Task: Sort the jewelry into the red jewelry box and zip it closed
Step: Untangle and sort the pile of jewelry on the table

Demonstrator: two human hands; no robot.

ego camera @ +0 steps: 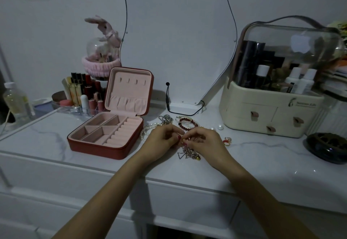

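The red jewelry box (97, 145) lies open on the white marble-look dresser top (47, 139), its pink lid upright and its pink compartments holding nothing I can see. Right of it, my left hand (161, 139) and my right hand (204, 141) meet and pinch a small gold piece of jewelry (185, 141) between their fingertips. A tangle of silver and gold chains (189, 154) lies just below the hands. Behind them are a silver chain (165, 119), a pearl strand (148, 127), a dark red bead bracelet (187, 123), and a red and gold ring (227, 141) to the right.
A cream cosmetics case with a clear dome (272, 96) stands at the right, a dark round dish (327, 147) beside it. Lipsticks in a clear organiser (82, 94) and a pink plush display (102, 50) stand behind the box. A mirror (178, 37) with a black cable (178, 111) leans on the wall.
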